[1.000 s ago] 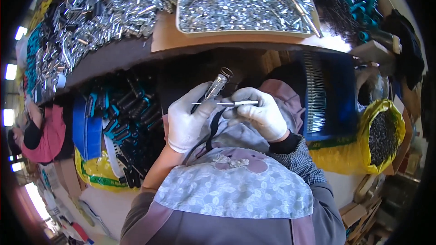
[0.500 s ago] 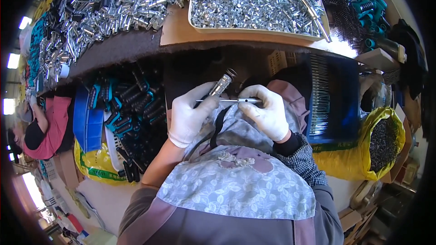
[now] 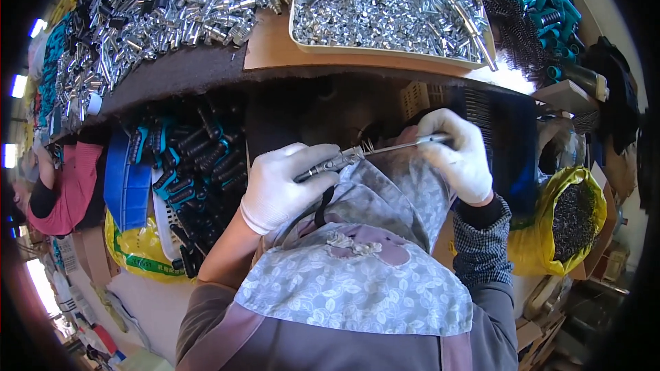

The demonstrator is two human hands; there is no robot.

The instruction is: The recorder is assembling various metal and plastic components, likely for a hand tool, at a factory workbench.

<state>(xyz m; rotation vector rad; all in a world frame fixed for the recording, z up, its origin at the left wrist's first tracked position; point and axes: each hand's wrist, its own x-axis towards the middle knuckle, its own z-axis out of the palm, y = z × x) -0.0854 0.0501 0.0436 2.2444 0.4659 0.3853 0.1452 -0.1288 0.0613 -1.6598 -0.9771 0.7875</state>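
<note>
My left hand [image 3: 280,187], in a white glove, is closed around a silver metal cylinder [image 3: 338,162] that tilts up to the right. A small coil spring [image 3: 368,145] sticks out of its far end. In my right hand [image 3: 462,159], also gloved, thumb and fingers pinch the right end of a slim metal rod [image 3: 400,146]. The rod's left end meets the spring end of the cylinder; whether it reaches inside cannot be made out. Both hands are above the patterned apron [image 3: 357,275] on my lap.
Loose metal parts [image 3: 185,14] cover the bench ahead, beside a cream tray [image 3: 385,49] of small metal pieces. Black-and-teal handles [image 3: 199,144] lie below at left. At right stand a blue panel [image 3: 515,158] and a yellow sack [image 3: 550,233]. Another person [image 3: 69,185] sits far left.
My right hand has moved right and up, with the rod now at the cylinder's spring end. My left hand has turned the cylinder from steep to flatter, pointing right.
</note>
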